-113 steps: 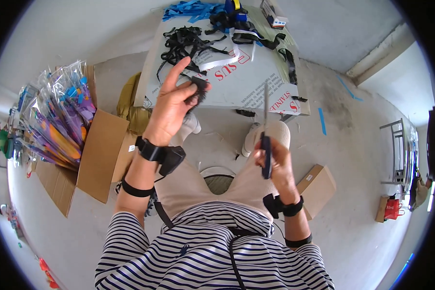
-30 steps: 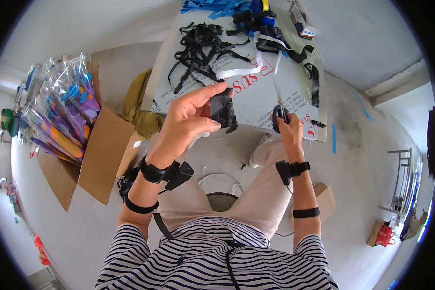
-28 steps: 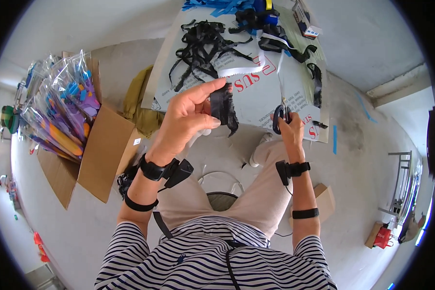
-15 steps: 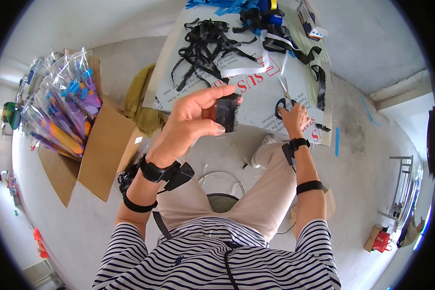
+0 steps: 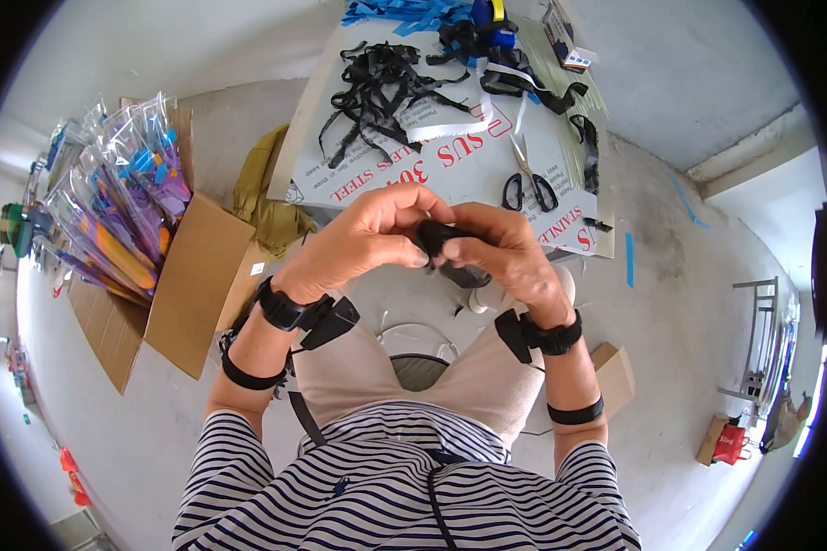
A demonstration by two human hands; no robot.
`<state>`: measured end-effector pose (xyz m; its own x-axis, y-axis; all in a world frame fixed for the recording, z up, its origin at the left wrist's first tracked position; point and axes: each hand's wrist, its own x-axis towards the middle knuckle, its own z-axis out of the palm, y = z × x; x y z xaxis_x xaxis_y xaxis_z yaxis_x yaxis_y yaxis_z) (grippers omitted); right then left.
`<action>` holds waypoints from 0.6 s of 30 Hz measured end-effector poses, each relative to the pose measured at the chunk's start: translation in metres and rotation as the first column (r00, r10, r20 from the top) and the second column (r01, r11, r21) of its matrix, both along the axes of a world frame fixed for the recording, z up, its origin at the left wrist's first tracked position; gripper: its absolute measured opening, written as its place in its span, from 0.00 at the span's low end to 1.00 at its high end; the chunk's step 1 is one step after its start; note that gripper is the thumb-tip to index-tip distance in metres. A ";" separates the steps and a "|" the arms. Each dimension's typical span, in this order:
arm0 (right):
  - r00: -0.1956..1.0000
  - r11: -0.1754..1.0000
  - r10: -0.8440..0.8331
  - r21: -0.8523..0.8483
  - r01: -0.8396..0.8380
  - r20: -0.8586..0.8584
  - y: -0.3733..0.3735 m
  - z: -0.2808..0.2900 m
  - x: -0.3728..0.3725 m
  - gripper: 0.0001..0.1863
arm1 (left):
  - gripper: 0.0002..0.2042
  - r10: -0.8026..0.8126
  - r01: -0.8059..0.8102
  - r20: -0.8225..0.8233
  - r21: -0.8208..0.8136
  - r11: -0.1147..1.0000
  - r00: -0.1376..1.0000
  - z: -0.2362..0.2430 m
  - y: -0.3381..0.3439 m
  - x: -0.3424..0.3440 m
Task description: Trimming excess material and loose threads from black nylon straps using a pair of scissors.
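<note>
While person sits, striped top and beige shorts nearest; both hands meet above lap; left hand [image 5: 372, 234] and right hand [image 5: 501, 248] pinch small black strap piece [image 5: 435, 235] between fingertips, both closed on it; piece looks light, soft, floppy webbing, likely to fold or slip, best gripped at ends, thumb against forefinger; open cardboard box [image 5: 179, 294] of colourful plastic packets at left; beyond hands, desk [image 5: 560, 156] under printed white sheet; scissors [image 5: 528, 184] lying free on sheet; tangle of black straps [image 5: 381, 83] farther off; blue strips at far edge.
</note>
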<state>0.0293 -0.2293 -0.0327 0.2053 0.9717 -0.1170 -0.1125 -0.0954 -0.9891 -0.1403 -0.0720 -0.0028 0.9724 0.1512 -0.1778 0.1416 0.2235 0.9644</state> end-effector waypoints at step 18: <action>0.696 0.942 -0.281 0.330 0.067 0.660 -0.025 0.029 -0.027 0.04 | 0.23 -0.129 0.128 -0.002 -0.119 0.985 0.992 -0.015 -0.039 -0.016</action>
